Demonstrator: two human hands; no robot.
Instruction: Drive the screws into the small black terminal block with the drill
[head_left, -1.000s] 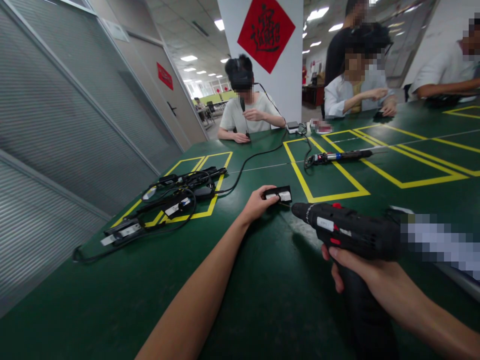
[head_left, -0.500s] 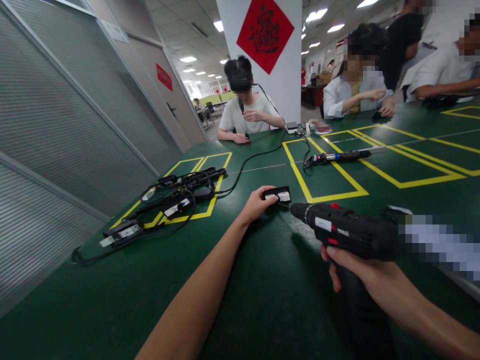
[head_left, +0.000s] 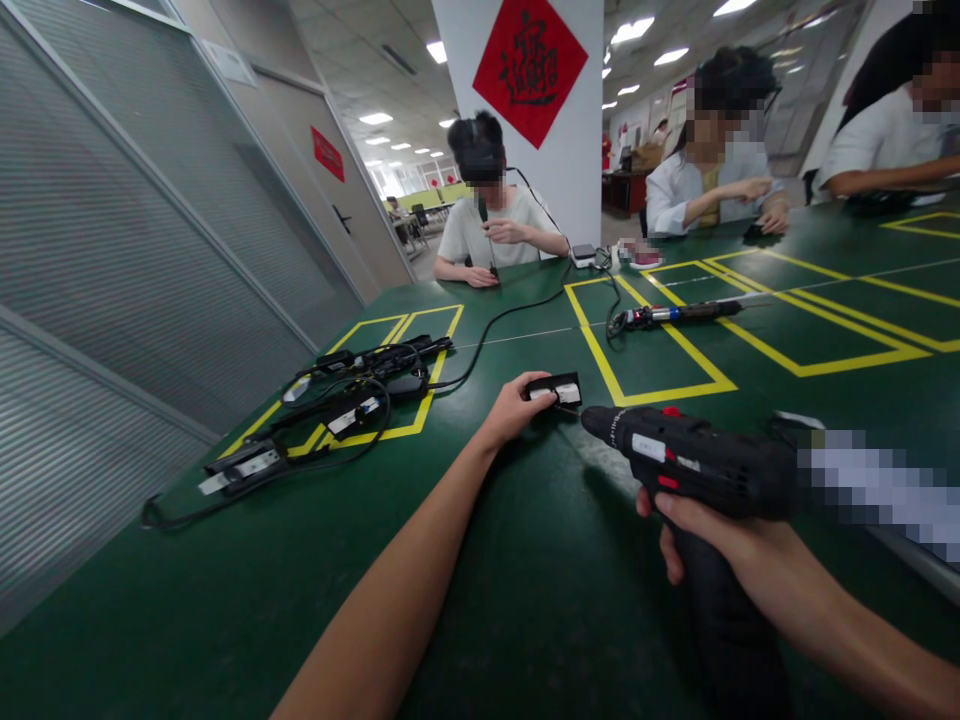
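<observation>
Drill (head_left: 705, 455) points in from just right of a small black box (head_left: 568, 386) at a green counter (head_left: 555, 620); right hand (head_left: 724, 545) wraps its fingers around the drill, left hand (head_left: 516, 408) pinches the box. Good form calls for a steady, straight bit (head_left: 570, 411).
</observation>
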